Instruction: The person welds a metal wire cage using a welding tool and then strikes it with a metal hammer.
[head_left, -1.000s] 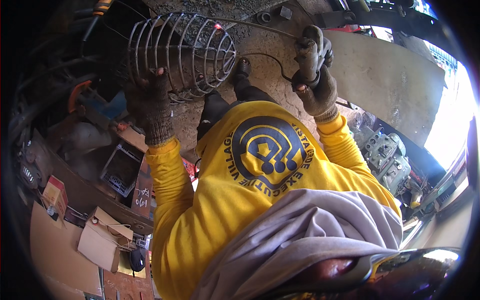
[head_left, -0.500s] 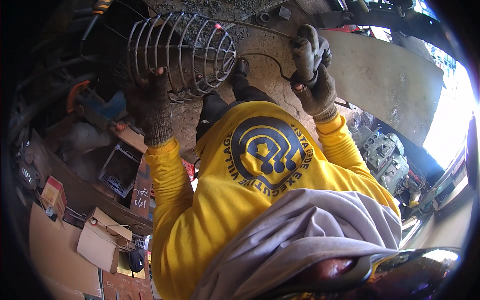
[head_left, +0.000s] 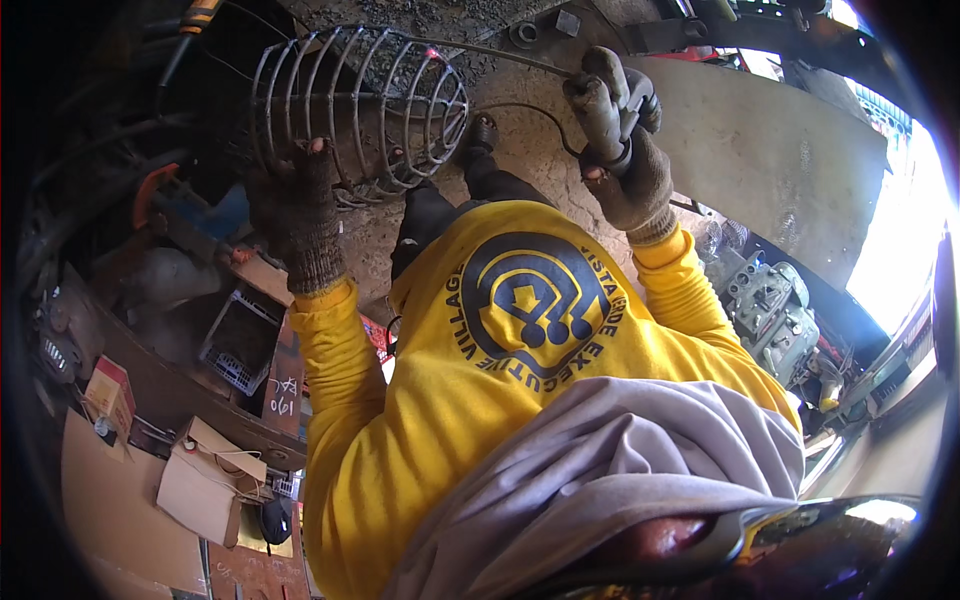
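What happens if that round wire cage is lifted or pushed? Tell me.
The wire cage likely stays stiff, being thick bent rods. Probably light for its bulk, since it is mostly open gaps. Its rounded form may roll once the gloved left hand lets go.

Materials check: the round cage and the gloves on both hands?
Wire cage: bare metal rod, dull grey and apparently unpainted; one joint glows red. Left hand and right hand gloves: knitted fabric, likely cotton, brown-grey and soiled, with ribbed cuffs.
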